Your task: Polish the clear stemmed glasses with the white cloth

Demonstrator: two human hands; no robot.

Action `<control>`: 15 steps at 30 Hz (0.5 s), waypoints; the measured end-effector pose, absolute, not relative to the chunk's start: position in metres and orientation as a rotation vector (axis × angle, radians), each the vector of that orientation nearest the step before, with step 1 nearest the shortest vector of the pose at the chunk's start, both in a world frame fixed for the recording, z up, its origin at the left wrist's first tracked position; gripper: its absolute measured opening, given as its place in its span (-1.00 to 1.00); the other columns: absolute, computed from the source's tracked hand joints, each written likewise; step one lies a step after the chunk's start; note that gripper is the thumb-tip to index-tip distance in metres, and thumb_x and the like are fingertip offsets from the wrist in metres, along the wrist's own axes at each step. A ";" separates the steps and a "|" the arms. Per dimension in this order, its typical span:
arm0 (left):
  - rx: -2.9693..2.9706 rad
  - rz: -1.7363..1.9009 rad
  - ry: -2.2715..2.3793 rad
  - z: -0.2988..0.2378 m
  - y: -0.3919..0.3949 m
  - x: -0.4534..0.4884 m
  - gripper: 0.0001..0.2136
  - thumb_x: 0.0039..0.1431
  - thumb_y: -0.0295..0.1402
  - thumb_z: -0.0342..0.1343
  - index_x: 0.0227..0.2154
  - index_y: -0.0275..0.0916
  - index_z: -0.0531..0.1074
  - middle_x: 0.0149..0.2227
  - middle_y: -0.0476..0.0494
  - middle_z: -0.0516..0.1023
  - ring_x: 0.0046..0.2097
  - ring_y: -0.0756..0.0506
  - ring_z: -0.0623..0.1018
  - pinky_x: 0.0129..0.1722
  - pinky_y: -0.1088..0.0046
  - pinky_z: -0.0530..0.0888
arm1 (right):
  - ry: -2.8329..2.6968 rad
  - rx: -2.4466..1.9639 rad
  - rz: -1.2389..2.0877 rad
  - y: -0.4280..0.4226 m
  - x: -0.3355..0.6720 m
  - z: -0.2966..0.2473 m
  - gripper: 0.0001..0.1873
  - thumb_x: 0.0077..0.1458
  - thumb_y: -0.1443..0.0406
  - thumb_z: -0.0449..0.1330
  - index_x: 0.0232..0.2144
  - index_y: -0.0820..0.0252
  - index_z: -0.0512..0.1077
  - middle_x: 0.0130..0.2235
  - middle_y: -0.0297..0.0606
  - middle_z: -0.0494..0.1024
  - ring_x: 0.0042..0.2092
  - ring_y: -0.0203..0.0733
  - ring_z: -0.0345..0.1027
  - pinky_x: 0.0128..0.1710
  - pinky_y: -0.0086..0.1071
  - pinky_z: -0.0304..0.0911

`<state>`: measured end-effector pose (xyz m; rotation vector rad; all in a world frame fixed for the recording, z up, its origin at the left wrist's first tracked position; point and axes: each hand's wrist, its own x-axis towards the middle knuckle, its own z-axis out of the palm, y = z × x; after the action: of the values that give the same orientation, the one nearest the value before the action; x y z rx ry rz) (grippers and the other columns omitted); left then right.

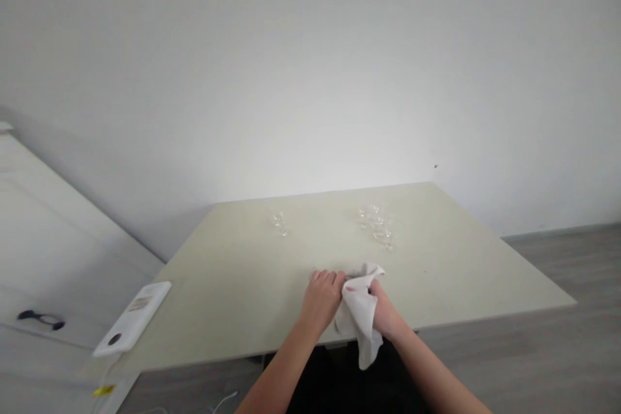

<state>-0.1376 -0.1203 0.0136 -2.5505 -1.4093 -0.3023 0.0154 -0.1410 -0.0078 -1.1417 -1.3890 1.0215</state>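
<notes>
My left hand (321, 301) and my right hand (385, 312) meet over the near edge of a pale beige table (233, 284). Between them is a white cloth (359, 314), bunched up and hanging down past the edge. My right hand is wrapped in the cloth. The fingers of my left hand curl around something mostly hidden by the cloth; I cannot make out what it is. One clear glass (280, 222) stands at the far middle of the table. A small group of clear glasses (377, 225) stands to the far right.
A white rectangular device (132, 318) with a dark round spot lies on the table's left corner. A white cabinet with a black handle (41, 318) stands to the left. A plain white wall is behind, grey floor to the right.
</notes>
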 end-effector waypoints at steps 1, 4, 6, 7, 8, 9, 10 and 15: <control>-2.587 -0.244 -1.466 0.015 -0.118 -0.137 -0.88 0.29 -0.39 -0.05 -0.22 -0.24 0.37 -0.35 -0.14 0.52 -0.24 -0.17 0.51 -0.18 0.26 0.36 | -1.457 -1.120 1.006 -0.143 0.018 -0.004 -0.61 -0.01 0.20 0.27 -0.08 0.09 0.44 -0.20 -0.26 0.58 -0.13 -0.08 0.45 -0.08 -0.22 0.35; -2.667 -0.107 -1.611 0.018 -0.111 -0.137 -0.87 0.29 -0.34 -0.02 -0.19 -0.24 0.37 -0.38 -0.12 0.54 -0.30 -0.15 0.53 -0.21 0.30 0.37 | -1.655 -1.040 0.937 -0.148 0.021 0.005 -0.45 -0.16 0.29 0.34 -0.04 0.11 0.40 -0.12 -0.24 0.51 -0.15 -0.12 0.43 -0.08 -0.28 0.34; -2.665 -0.168 -1.628 0.018 -0.111 -0.137 -0.87 0.28 -0.35 0.00 -0.17 -0.23 0.37 -0.33 -0.13 0.55 -0.25 -0.14 0.53 -0.16 0.31 0.37 | -1.633 -1.052 0.918 -0.147 0.020 0.004 -0.44 -0.15 0.29 0.32 -0.03 0.11 0.38 -0.10 -0.23 0.50 -0.15 -0.13 0.42 -0.08 -0.28 0.33; -2.647 -0.248 -1.593 0.017 -0.112 -0.136 -0.86 0.28 -0.36 0.00 -0.14 -0.22 0.36 -0.28 -0.14 0.55 -0.19 -0.14 0.52 -0.11 0.30 0.37 | -1.552 -1.096 0.941 -0.145 0.019 0.000 -0.49 -0.11 0.26 0.30 -0.04 0.13 0.39 -0.10 -0.21 0.50 -0.13 -0.10 0.42 -0.07 -0.26 0.33; -2.621 -0.324 -1.540 0.015 -0.115 -0.136 -0.83 0.28 -0.37 -0.01 -0.10 -0.22 0.35 -0.24 -0.15 0.54 -0.14 -0.15 0.51 -0.05 0.28 0.35 | -1.441 -1.149 0.994 -0.143 0.018 -0.004 -0.56 -0.04 0.20 0.27 -0.07 0.17 0.40 -0.12 -0.18 0.52 -0.11 -0.08 0.42 -0.07 -0.24 0.33; -2.589 -0.380 -1.487 0.012 -0.117 -0.135 -0.80 0.28 -0.38 -0.01 -0.06 -0.22 0.33 -0.21 -0.16 0.53 -0.11 -0.15 0.49 -0.01 0.26 0.34 | -1.318 -1.193 1.079 -0.140 0.018 -0.009 -0.61 0.04 0.14 0.21 -0.09 0.19 0.41 -0.15 -0.16 0.53 -0.11 -0.05 0.42 -0.08 -0.21 0.33; -2.560 -0.413 -1.441 0.010 -0.120 -0.134 -0.77 0.27 -0.40 -0.02 -0.02 -0.22 0.31 -0.19 -0.17 0.51 -0.10 -0.16 0.48 0.00 0.24 0.33 | -1.206 -1.220 1.177 -0.138 0.018 -0.013 -0.62 0.11 0.08 0.13 -0.12 0.21 0.41 -0.18 -0.14 0.55 -0.13 -0.04 0.43 -0.12 -0.21 0.35; -2.606 -0.270 -1.536 0.007 -0.126 -0.129 -0.79 0.27 -0.41 -0.05 -0.05 -0.23 0.31 -0.26 -0.17 0.53 -0.18 -0.18 0.52 -0.15 0.26 0.37 | -1.394 -1.180 1.236 -0.140 0.030 -0.009 -0.63 0.03 0.12 0.23 -0.17 0.22 0.42 -0.23 -0.19 0.55 -0.18 -0.08 0.42 -0.14 -0.24 0.34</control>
<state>-0.1293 -0.1256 0.0073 -2.6057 -1.5357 -0.2696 0.0305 -0.1404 -0.0090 -1.1801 -1.3943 1.2356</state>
